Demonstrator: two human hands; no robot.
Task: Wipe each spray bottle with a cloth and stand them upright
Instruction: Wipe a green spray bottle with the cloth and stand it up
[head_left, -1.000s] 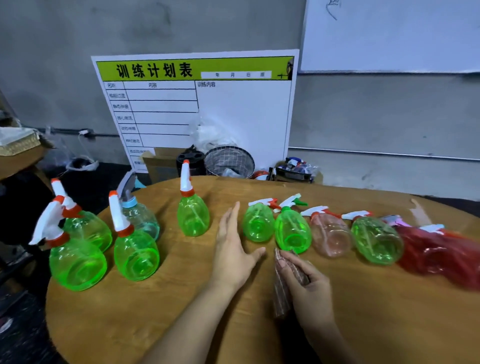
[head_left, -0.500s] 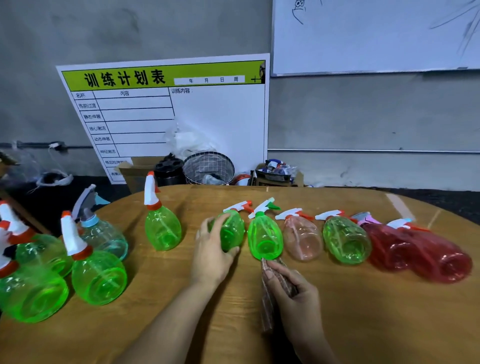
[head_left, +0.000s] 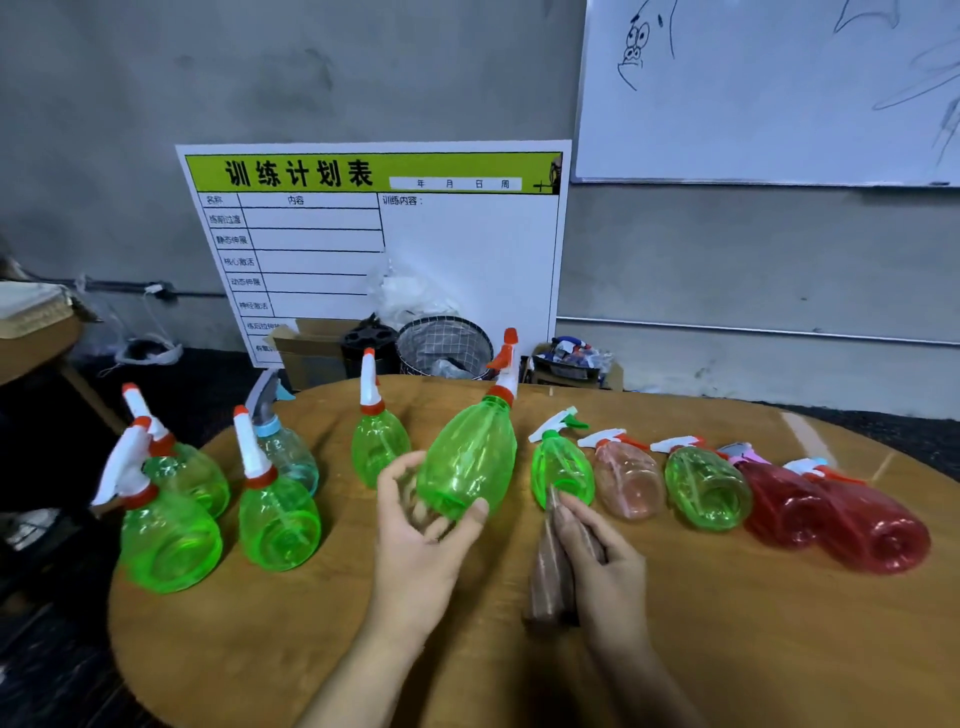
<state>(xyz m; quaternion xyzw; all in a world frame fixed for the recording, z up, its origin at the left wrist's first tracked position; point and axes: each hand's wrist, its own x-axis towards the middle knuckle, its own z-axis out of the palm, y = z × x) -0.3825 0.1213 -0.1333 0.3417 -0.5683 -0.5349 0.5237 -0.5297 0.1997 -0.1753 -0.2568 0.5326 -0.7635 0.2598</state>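
head view: the left hand (head_left: 415, 540) has a green spray bottle (head_left: 467, 462) raised off the desk (head_left: 727, 623), tilted with its nozzle pointing up and away. it looks empty, so probably light, thin-walled and smooth plastic, likely slippery and easy to dent; the round belly near the base seems the safest place to hold. the left fingers (head_left: 400, 467) and thumb curl wide round that lower belly. the right hand (head_left: 602, 566) pinches a folded brown cloth (head_left: 550, 566), its fingers closed on it, resting on the desk just beside the lying bottles.
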